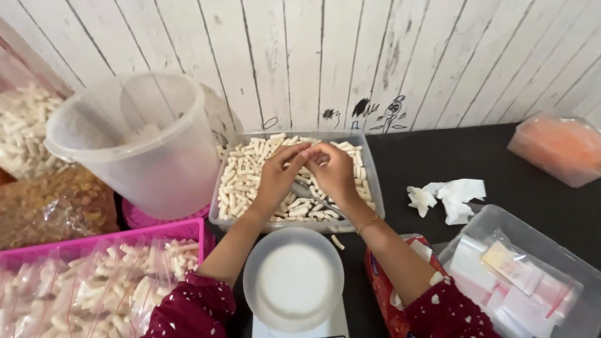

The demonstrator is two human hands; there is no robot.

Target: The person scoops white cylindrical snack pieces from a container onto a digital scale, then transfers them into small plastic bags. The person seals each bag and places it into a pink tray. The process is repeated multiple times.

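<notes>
Hovering over the tray [369, 164] of white sticks [241, 178], your left hand [282, 175] and right hand [332, 172] meet, fingertips pinched on something small I cannot make out; a bowl [293, 278] sits nearer you.

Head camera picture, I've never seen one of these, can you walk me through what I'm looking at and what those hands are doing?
There is no machine here. A person wears a camera on the head, so the one picture looks down over their own arms, in dark red dotted sleeves. The left hand and right hand meet, fingertips together, above a clear tray of small pale stick-shaped snacks. They seem to pinch something small between them; what it is cannot be told. A metal spoon or scoop lies in the tray under the hands. Nearer the person, a white bowl sits on a scale. To the left stand a big clear tub and a pink basket of bagged snacks. To the right lie crumpled tissue and a clear box of small empty bags.
</notes>
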